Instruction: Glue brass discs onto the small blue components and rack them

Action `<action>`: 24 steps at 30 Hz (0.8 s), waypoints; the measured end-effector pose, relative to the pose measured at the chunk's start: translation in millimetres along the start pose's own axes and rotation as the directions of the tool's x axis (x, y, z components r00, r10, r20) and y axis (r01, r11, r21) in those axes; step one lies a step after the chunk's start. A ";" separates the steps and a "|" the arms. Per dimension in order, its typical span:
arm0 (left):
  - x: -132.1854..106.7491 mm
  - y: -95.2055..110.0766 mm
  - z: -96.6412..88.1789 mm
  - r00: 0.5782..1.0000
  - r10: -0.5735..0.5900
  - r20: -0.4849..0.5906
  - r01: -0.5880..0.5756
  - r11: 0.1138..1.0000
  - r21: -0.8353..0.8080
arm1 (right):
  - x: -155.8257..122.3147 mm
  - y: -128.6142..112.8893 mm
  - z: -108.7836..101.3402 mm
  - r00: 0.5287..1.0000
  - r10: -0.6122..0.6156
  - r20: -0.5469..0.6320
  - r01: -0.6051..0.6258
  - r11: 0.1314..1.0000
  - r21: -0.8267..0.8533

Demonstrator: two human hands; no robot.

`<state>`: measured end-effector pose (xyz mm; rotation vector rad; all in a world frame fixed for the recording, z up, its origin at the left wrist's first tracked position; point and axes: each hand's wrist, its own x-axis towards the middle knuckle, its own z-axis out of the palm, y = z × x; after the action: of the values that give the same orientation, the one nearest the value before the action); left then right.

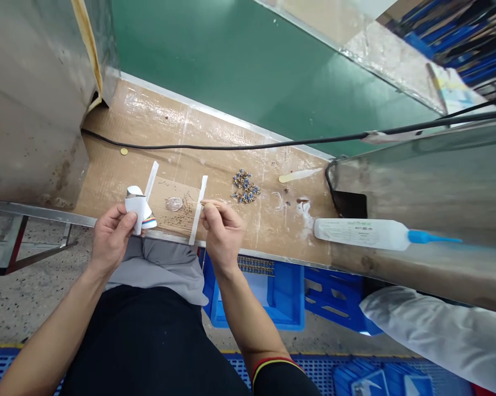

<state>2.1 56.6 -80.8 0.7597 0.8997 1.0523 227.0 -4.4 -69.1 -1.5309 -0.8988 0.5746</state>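
Note:
My left hand is closed on a small white figurine with rainbow stripes at the near edge of the cardboard-covered bench. My right hand pinches a thin wooden stick whose tip points left toward a clear blob of glue on a cardboard patch. Two white tape strips border that patch. A pile of small blue and brass parts lies just beyond my right hand.
A white glue bottle with a blue nozzle lies on its side at right. A black cable runs across the bench. A flat wooden spatula lies behind the parts. Blue crates sit below the bench. A white bag sits at lower right.

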 end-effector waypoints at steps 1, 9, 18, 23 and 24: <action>-1.5 1.0 1.5 1.000 -0.024 0.012 0.024 1.000 -0.004 | 2.7 -2.9 0.5 0.995 0.097 0.017 -0.099 0.985 0.140; -16.4 5.9 32.2 0.978 -0.183 0.105 0.195 0.972 -0.131 | 2.1 -30.4 12.5 0.933 0.280 0.226 -0.357 0.793 0.493; -33.2 12.7 48.4 0.942 -0.212 0.261 0.265 0.946 -0.186 | -26.2 -56.2 10.2 0.966 -0.151 0.209 0.133 0.987 0.095; -35.3 19.5 43.5 0.953 -0.212 0.218 0.239 0.965 -0.108 | -23.7 -60.3 5.5 0.867 -0.417 0.273 0.433 0.902 0.001; -35.8 21.2 42.2 0.958 -0.209 0.195 0.228 0.970 -0.083 | -23.6 -59.5 4.4 0.834 -0.471 0.287 0.495 0.869 -0.014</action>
<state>23.4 25.4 -35.1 0.6422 0.7440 0.8126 197.1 -21.3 -14.8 -1.2422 -1.4910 0.3799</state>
